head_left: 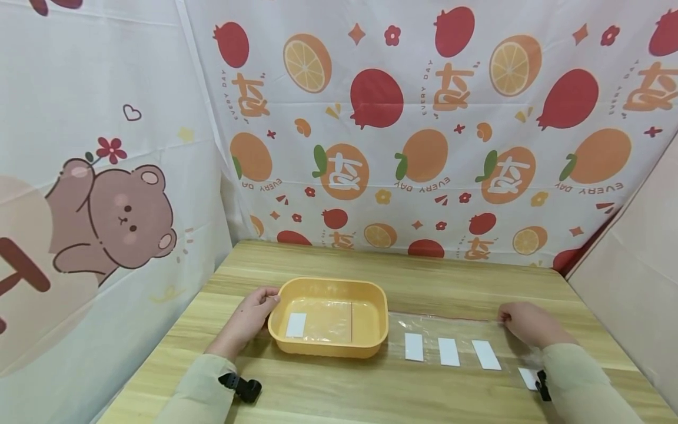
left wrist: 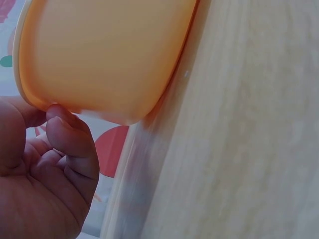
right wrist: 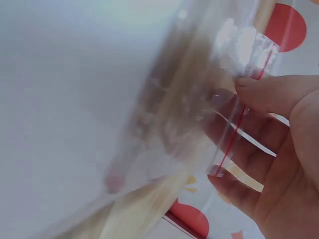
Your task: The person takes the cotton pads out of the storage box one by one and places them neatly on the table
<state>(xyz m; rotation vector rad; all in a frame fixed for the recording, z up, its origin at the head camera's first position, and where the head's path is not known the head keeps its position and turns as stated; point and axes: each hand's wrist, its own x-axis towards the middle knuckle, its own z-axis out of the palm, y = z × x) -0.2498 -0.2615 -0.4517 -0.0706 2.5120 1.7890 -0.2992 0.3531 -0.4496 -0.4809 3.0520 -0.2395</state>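
A yellow plastic basin [head_left: 328, 350] sits on the table, and my left hand [head_left: 248, 318] pinches its left rim between thumb and fingers. In the left wrist view the basin's outer wall [left wrist: 109, 55] rises over that hand [left wrist: 50, 169]. Inside the basin lies a clear zip bag [head_left: 325, 321] with a red seal line and a white label. My right hand [head_left: 532, 325] is at the right end of a row of similar bags. The right wrist view shows this hand [right wrist: 279, 144] pinching a clear zip bag [right wrist: 184, 114] near its red seal line, thumb on top, fingers behind the film.
Right of the basin, several clear bags with white labels [head_left: 448, 351] lie in an overlapping row on the wooden table [head_left: 424, 394]. A fruit-print cloth [head_left: 381, 147] hangs behind the table, a bear-print cloth [head_left: 127, 218] at the left.
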